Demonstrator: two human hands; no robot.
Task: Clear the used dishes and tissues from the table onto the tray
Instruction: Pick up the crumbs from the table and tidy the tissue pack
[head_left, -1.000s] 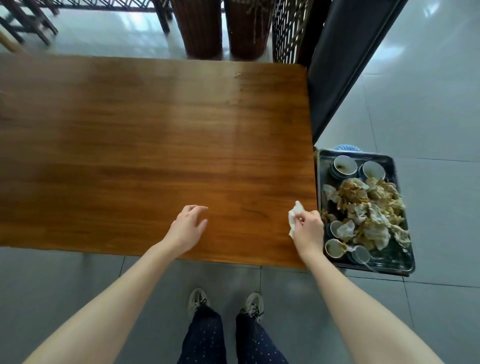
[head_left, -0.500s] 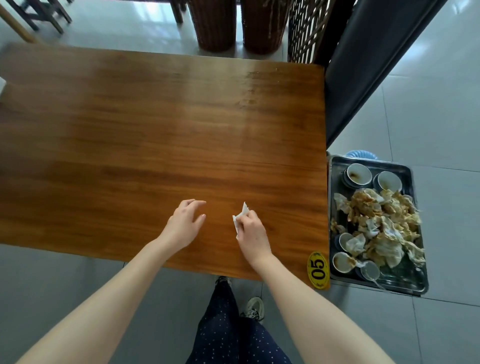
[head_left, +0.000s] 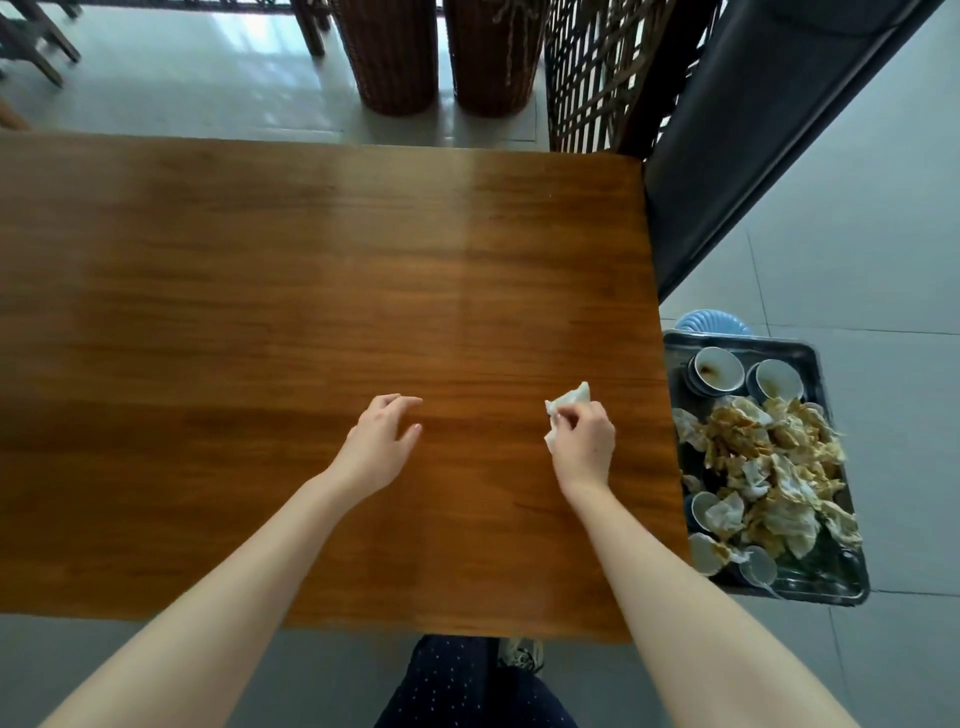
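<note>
My right hand grips a white crumpled tissue and presses it on the wooden table near its right side. Resting on the tabletop to the left of it, my left hand has its fingers apart and holds nothing. A dark metal tray sits beside the table's right edge, lower than the top. It holds a heap of stained tissues and several small used bowls.
A dark bench back and a lattice screen stand past the table's far right corner. Two wicker cylinders stand beyond the far edge. A blue stool pokes out under the tray. Grey tiled floor surrounds everything.
My right hand with the tissue slid left across the table from the right edge, then back to the right. The left hand stayed put. The view shifted.
</note>
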